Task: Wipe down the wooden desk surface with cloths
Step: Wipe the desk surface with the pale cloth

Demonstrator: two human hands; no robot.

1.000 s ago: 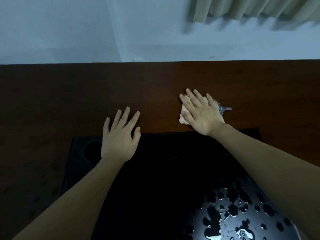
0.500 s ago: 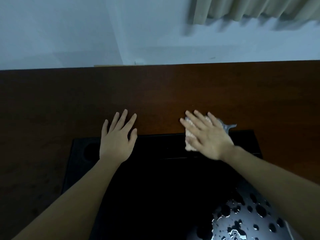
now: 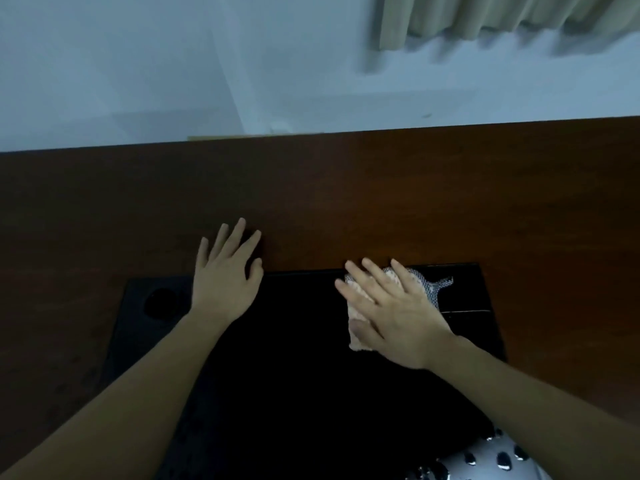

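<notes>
Pressing down on a cloth (image 3: 360, 336) is the right hand (image 3: 394, 313), with its fingers (image 3: 372, 282) lying straight and spread out, not curling round anything. The cloth is peach and lumpy, and a grey net part of it is sticking out past the hand on the right side. Most of the cloth is hiding under the palm, so only its edges are showing. It is lying on a black mat (image 3: 294, 375), close to the mat's far edge, and it is not touching the bare wood. The mat is lying flat on the brown desk (image 3: 346, 188) and is covering the near middle part of it. A round hollow (image 3: 162, 303) is sitting in the mat's far left corner. The left hand (image 3: 225, 282) is resting flat and loose, gripping nothing, with its fingers spread. Its palm is lying over the mat's far edge and its fingertips are reaching onto the wood. The two hands are staying well apart. A shiny grey thing with dark spots (image 3: 485, 462) is peeking in at the bottom right, and I cannot tell what it is. Behind the desk a pale wall (image 3: 138, 64) is standing, and a curtain (image 3: 502, 15) is hanging at the top right.
</notes>
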